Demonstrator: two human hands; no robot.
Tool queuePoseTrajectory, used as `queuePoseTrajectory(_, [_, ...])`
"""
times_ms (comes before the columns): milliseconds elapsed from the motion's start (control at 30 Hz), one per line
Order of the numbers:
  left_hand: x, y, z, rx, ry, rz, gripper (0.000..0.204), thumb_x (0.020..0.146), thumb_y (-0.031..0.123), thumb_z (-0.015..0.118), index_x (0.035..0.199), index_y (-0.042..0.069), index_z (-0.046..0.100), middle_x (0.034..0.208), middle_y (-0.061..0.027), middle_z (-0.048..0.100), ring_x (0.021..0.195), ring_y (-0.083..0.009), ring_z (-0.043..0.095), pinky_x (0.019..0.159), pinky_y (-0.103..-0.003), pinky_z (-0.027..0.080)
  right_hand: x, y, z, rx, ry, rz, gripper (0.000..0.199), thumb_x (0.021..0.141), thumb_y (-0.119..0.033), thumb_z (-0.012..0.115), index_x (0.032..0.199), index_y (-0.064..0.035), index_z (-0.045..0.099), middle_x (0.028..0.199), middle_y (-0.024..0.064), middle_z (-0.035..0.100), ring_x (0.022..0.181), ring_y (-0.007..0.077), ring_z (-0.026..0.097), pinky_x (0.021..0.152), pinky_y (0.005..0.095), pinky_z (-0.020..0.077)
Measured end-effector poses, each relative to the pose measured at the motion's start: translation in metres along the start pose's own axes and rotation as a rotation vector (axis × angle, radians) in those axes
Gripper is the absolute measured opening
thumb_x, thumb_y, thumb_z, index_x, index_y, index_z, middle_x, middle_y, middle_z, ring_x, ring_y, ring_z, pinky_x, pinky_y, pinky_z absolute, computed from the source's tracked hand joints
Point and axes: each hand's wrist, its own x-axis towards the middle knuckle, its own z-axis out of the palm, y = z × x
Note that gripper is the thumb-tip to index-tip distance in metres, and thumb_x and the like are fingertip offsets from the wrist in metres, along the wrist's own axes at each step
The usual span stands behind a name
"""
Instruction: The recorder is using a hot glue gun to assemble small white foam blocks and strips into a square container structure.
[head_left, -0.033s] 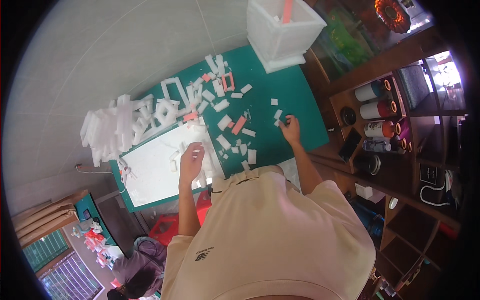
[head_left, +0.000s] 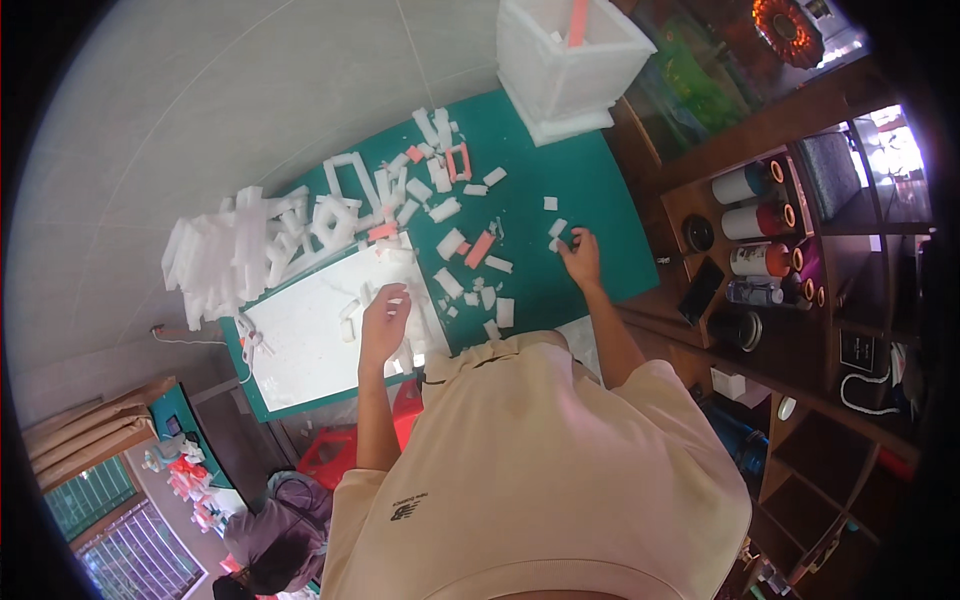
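My left hand (head_left: 384, 325) hovers over the white board (head_left: 300, 345), its fingers loosely bent and apart, with nothing visible in them. Small white foam pieces (head_left: 350, 330) lie beside it on the board, partly hidden by the hand. On the right part of the green tabletop (head_left: 610, 190), my right hand (head_left: 580, 258) has its thumb and fingers spread. Its thumb tip is next to a small white foam block (head_left: 555, 244); whether they touch is hard to tell. Just beyond lie another small block (head_left: 558, 228) and a square one (head_left: 550, 203).
White foam scraps and a pink foam strip (head_left: 479, 250) are scattered mid-table. Long white foam strips (head_left: 215, 255) are piled at the left, near a corded white tool (head_left: 253, 337). A white foam box (head_left: 570, 70) stands at the back; shelves (head_left: 800, 300) flank the right. Another person (head_left: 280, 540) is lower left.
The view has shifted very slightly. Both hands stay in nearly the same places, and the foam pieces lie as before.
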Motion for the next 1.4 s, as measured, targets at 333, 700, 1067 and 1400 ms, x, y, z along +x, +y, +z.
queuePoseTrajectory(333, [-0.017,-0.045,0.035,0.002,-0.104,-0.060,0.025,0.086,0.013,0.059,0.110,0.004,0.056,0.093,-0.0081,0.064,0.075,-0.0173,0.060,0.068,-0.029,0.049,0.052,-0.036,0.024,-0.121,-0.406,-0.091,0.077,0.069,-0.016,0.074,0.136,-0.0126,0.036,0.114,0.0172,0.042,0.098,0.0341,0.052,0.087,0.0385,0.0444])
queuePoseTrajectory(700, [0.029,-0.055,0.065,0.175,-0.080,0.063,0.055,0.074,0.005,0.065,0.126,0.008,0.044,0.123,-0.0207,0.047,0.096,-0.0327,0.056,0.079,-0.039,0.049,0.073,-0.059,0.038,-0.268,-0.322,-0.235,0.060,0.065,-0.012,0.075,0.119,-0.0166,0.050,0.114,0.0143,0.039,0.105,0.0354,0.048,0.091,0.0412,0.0431])
queuePoseTrajectory(1067, [0.106,-0.060,0.103,0.655,-0.206,0.378,0.074,0.062,-0.005,0.066,0.127,0.023,0.044,0.131,-0.0101,0.039,0.115,-0.0355,0.044,0.087,-0.043,0.048,0.036,-0.047,0.017,-0.316,-0.435,-0.184,0.042,0.064,-0.011,0.074,0.098,-0.0115,0.051,0.110,0.0134,0.041,0.098,0.0335,0.051,0.084,0.0409,0.0448])
queuePoseTrajectory(1400, [0.064,-0.066,0.088,0.754,-0.232,0.392,0.061,0.068,0.012,0.072,0.123,0.017,0.047,0.118,-0.0098,0.046,0.111,-0.0283,0.045,0.083,-0.043,0.046,-0.048,-0.083,0.051,-0.021,-0.470,-0.401,0.047,0.068,-0.007,0.069,0.111,-0.0111,0.054,0.119,0.0161,0.042,0.107,0.0374,0.047,0.090,0.0409,0.0427])
